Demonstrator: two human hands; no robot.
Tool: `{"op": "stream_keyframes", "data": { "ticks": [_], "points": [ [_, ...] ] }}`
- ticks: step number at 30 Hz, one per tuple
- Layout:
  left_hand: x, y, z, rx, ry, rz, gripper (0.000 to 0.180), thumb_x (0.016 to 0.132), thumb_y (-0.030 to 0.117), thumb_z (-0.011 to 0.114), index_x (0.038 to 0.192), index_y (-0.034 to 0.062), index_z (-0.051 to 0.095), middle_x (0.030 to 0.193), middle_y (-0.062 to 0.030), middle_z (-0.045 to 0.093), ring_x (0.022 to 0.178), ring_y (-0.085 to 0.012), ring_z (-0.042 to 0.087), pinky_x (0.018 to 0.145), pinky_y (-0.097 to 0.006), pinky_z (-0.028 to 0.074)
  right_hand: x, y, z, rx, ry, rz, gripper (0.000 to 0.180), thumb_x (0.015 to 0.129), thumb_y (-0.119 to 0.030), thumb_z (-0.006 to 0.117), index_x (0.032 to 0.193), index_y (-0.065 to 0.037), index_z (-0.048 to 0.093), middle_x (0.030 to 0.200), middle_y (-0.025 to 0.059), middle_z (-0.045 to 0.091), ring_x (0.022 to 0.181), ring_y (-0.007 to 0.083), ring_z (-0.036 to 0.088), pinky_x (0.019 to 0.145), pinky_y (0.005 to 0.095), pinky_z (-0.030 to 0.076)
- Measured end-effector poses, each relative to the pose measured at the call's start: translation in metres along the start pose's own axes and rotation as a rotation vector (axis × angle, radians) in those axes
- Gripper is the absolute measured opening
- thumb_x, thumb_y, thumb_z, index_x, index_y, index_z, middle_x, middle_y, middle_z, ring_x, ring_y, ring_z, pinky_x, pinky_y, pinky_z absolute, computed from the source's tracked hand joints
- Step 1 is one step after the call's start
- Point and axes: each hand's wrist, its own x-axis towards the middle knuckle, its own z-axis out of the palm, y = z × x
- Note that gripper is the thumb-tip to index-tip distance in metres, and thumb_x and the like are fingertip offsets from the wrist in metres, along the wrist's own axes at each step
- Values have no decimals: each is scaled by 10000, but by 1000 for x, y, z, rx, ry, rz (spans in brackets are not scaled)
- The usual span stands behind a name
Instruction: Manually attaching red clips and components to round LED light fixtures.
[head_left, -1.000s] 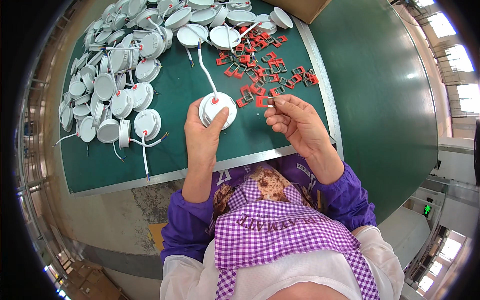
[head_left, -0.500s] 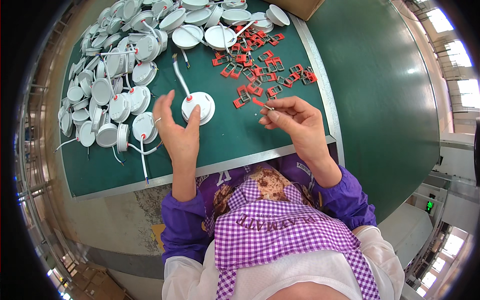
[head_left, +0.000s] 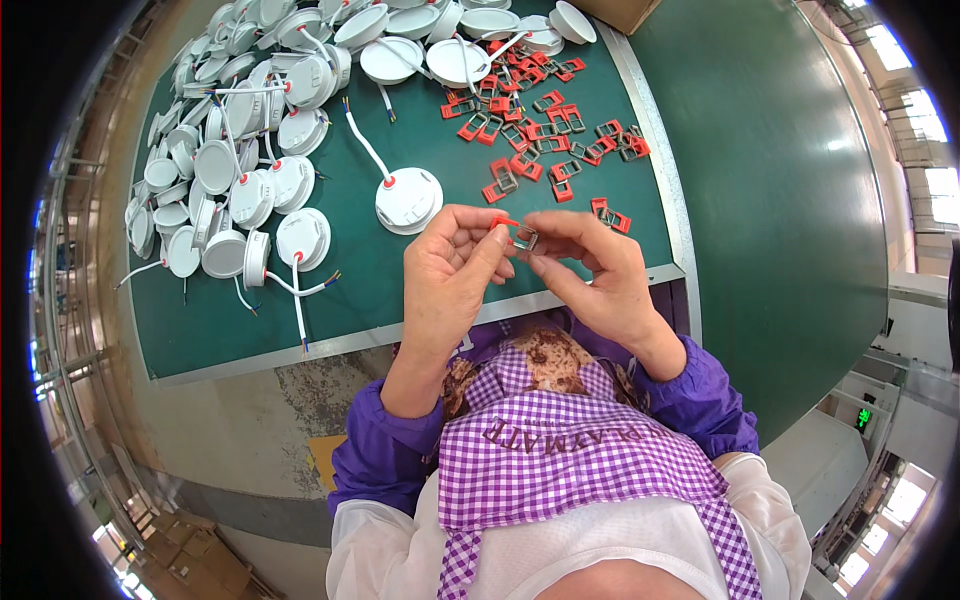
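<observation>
A small clip (head_left: 527, 240) with a red plastic end and a metal wire frame is held between my two hands. My left hand (head_left: 452, 275) pinches the red end between thumb and fingers. The metal frame is between the thumb and fingertips of my right hand (head_left: 597, 265). Just beyond my left hand a white round lamp (head_left: 410, 208) lies flat on the green table, its white cable (head_left: 366, 140) pointing away with bare wire ends. Several loose red clips (head_left: 612, 216) lie on the table close to my right hand.
Many white round lamps (head_left: 213, 167) with cables are heaped on the left and far side of the green table (head_left: 360, 310). More red and metal clips (head_left: 540, 130) lie scattered at the back right. A metal edge strip (head_left: 655, 150) borders another green surface (head_left: 760, 170). A cardboard box (head_left: 615, 10) stands at the far edge.
My left hand has left the white lamp and come right, taking hold of the red end of the clip. My right hand still holds the clip, now turned so its frame shows.
</observation>
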Motion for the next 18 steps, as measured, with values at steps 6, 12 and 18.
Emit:
{"op": "stream_keyframes", "data": {
  "ticks": [6, 12, 18],
  "points": [
    [-6, 1, 5, 33, -2, 21, 171, 934, 39, 564, 1089, -30, 578, 889, -70, 663, 706, -76, 625, 631, -206, 513, 2, 1, -4, 389, -99, 544, 166, 945, -152, 601, 981, 10, 585, 774, 51, 632, 611, 75, 592, 519, 205, 463],
    [-11, 5, 4, 75, -71, -37, 264, 930, 18, 544, 1189, -26, 562, 925, -71, 662, 759, -86, 636, 679, -216, 523, 3, 1, -4, 439, -88, 594, 220, 965, -215, 580, 872, -16, 579, 635, 8, 585, 508, 44, 530, 443, 188, 410],
    [-10, 11, 3, 131, -34, -64, 207, 916, 10, 543, 1109, -45, 595, 905, -95, 682, 754, -103, 659, 679, -230, 538, 2, -4, -3, 334, -81, 540, 189, 949, -179, 591, 883, -2, 594, 651, 13, 590, 536, 40, 538, 468, 192, 430]
  ]
}}
